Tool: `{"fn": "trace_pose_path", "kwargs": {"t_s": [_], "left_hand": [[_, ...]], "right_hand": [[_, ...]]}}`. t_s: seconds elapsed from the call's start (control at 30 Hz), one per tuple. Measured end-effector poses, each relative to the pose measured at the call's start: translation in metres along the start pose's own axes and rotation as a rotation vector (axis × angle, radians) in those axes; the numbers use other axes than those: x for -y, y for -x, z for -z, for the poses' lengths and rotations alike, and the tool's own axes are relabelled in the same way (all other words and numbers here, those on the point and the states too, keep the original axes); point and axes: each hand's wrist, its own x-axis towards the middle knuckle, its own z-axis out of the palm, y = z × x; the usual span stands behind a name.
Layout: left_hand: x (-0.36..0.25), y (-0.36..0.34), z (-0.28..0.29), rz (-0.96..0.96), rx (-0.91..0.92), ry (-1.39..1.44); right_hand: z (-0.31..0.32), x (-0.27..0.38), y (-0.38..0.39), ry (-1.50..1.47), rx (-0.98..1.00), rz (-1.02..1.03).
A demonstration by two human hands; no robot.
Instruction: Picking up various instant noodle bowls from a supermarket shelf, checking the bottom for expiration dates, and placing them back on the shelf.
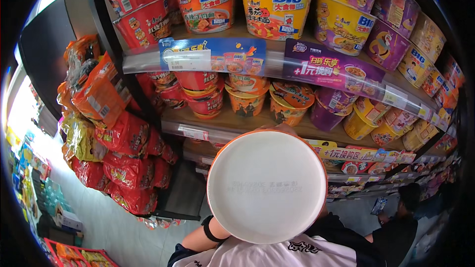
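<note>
A round instant noodle tub (267,188) is held up close before me, its white base facing me and an orange edge showing around it. Faint grey print runs across the base. From the lower left comes my left forearm (199,239) with a black band, passing behind the tub. A sliver of my right arm (324,211) shows at the tub's lower right edge. Fingers (287,128) peek out behind its upper edge; which hand they belong to is unclear. The tub covers nearly all of both hands, which seem to hold it from behind.
Shelves (222,34) of stacked noodle tubs (274,12) in red, orange, yellow and purple rise ahead. Red noodle packs (126,168) hang at the left. At the lower right a person (401,227) in dark clothing is low by the shelves. Grey floor (109,222) shows lower left.
</note>
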Motion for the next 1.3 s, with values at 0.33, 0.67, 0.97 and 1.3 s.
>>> {"fn": "trace_pose_path", "kwargs": {"t_s": [0.33,0.67,0.97,1.3], "left_hand": [[-0.007,0.004,-0.009,0.03,0.037,0.128],[-0.015,-0.006,0.008,0.071,-0.126,0.145],[0.004,-0.057,0.027,-0.222,-0.106,-0.888],[-0.009,-0.129,0.007,0.053,-0.127,-0.292]], "right_hand": [[0.015,-0.024,-0.004,0.551,-0.064,0.645],[0.037,0.001,0.026,0.971,-0.202,0.769],[0.032,0.047,0.059,1.119,-0.105,0.63],[0.031,0.066,0.056,0.831,-0.349,0.705]]}}
